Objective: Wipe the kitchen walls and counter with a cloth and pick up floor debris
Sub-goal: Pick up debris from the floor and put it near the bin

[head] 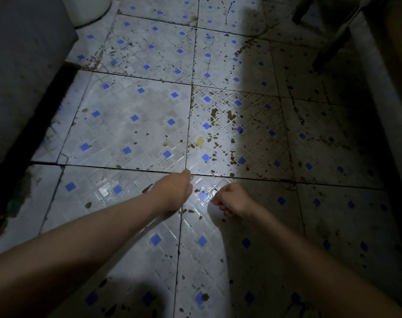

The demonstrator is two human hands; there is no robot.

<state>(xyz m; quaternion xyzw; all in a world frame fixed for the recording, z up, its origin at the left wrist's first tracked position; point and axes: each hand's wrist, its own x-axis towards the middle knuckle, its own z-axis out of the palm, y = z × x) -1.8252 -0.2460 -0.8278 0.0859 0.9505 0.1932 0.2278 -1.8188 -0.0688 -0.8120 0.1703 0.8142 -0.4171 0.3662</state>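
Both bare arms reach down over the tiled floor point(131, 125), white with small blue squares. The left hand point(172, 191) has its fingertips down at the dark grout cross point(185, 169), but I cannot tell if they pinch something. The right hand point(233, 199), just right of that cross, is curled with the fingers folded in; what it holds is hidden. Brown debris flecks point(230, 115) lie scattered beyond the cross, with a yellowish crumb point(200, 142) near it.

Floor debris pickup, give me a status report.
Left hand fingertips down at the grout line. Right hand curled, contents hidden. Yellowish scrap and brown flecks remain on the floor tiles. Nothing in the way.
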